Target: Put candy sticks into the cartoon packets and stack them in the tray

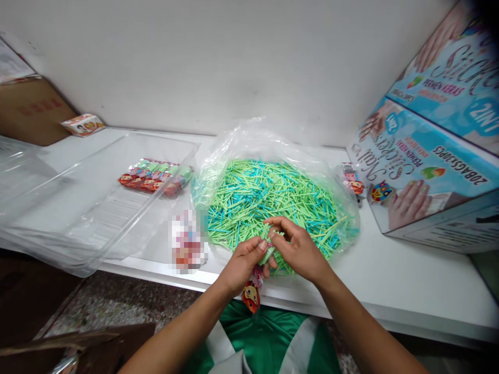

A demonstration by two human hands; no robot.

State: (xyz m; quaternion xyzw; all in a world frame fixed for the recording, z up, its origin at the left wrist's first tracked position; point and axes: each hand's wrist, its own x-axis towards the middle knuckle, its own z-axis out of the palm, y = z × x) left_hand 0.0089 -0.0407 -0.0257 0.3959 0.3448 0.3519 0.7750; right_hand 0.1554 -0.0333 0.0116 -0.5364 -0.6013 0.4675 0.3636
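Low over the front of the pile, my left hand [245, 261] is closed round a small packet [250, 297] that hangs below it, its end printed with a red and yellow cartoon face. Green plastic sticks [267, 253] stand up from between my hands, by the packet's top. The fingertips of my right hand [299, 248] pinch at these sticks; exactly how many they grip is hidden. Right behind both hands lies a heap of green and blue sticks [265, 192] in a clear plastic bag [249, 136] spread on the table.
On the left, a clear plastic tray [93, 236] has a row of similar packets [154, 176] in or behind it. A blurred packet [187, 244] lies nearer the edge. Printed blue cartons [424, 171] stand on the right, with another packet [353, 179] beside them. A brown box [33, 111] is back left.
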